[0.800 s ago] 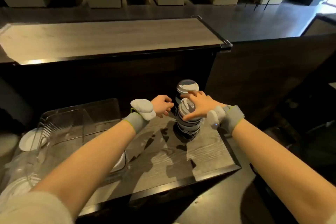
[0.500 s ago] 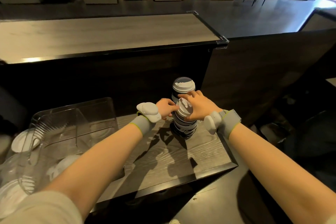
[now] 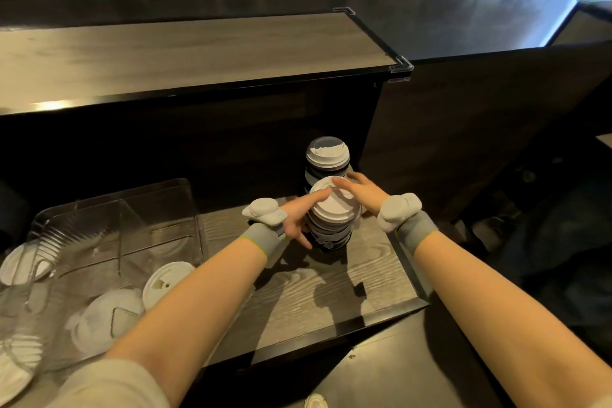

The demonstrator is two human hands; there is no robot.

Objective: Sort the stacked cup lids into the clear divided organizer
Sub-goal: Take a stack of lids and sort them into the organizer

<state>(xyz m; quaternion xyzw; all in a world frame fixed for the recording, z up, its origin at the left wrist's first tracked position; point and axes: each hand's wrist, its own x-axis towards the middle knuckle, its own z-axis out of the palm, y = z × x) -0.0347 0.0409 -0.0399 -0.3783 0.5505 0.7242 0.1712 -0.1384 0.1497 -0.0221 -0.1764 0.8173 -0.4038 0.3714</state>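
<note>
Two stacks of white cup lids stand on the small wooden table (image 3: 298,295). The near stack (image 3: 331,212) is between my hands; the far stack (image 3: 327,159) rises behind it. My left hand (image 3: 299,215) grips the near stack's left side, with one finger on the top lid's rim. My right hand (image 3: 359,190) lies on the top lid from the right, fingers curved over its rim. The clear divided organizer (image 3: 109,242) stands at the left with several white lids (image 3: 165,281) in its compartments.
A long wooden counter top (image 3: 185,53) runs behind the table, with a dark panel below it. The table's right edge drops to a dark floor (image 3: 397,368). More white lids (image 3: 16,267) lie at the far left by the organizer.
My left hand has moved onto the near stack and now grips its side. My right hand has slid a little to the right over the top lid. The view has tilted down.
</note>
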